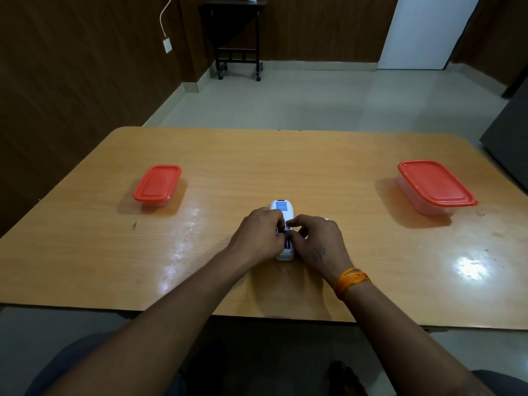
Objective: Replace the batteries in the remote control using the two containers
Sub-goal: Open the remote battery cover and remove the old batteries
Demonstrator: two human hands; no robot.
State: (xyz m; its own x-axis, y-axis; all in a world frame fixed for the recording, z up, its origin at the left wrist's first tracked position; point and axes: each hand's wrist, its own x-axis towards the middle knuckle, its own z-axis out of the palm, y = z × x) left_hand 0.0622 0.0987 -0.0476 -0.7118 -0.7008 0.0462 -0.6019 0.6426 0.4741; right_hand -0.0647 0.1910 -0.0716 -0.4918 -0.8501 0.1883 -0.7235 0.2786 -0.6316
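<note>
A white remote control (pixel 283 208) lies face down on the wooden table (pixel 285 167), near its front middle, with a blue label at its far end. My left hand (pixel 257 235) grips its left side. My right hand (pixel 317 241) presses on it from the right, fingertips at the battery compartment, where a dark blue battery (pixel 287 244) shows between the fingers. A small clear container with a red lid (pixel 157 182) stands shut at the left. A larger red-lidded container (pixel 434 185) stands shut at the right. Their contents are hidden.
An orange thread band (pixel 350 280) circles my right wrist. Beyond the table's far edge is tiled floor, with a dark wheeled stand (pixel 237 38) by the wood-panelled wall. A dark cabinet edge (pixel 511 124) stands at the right.
</note>
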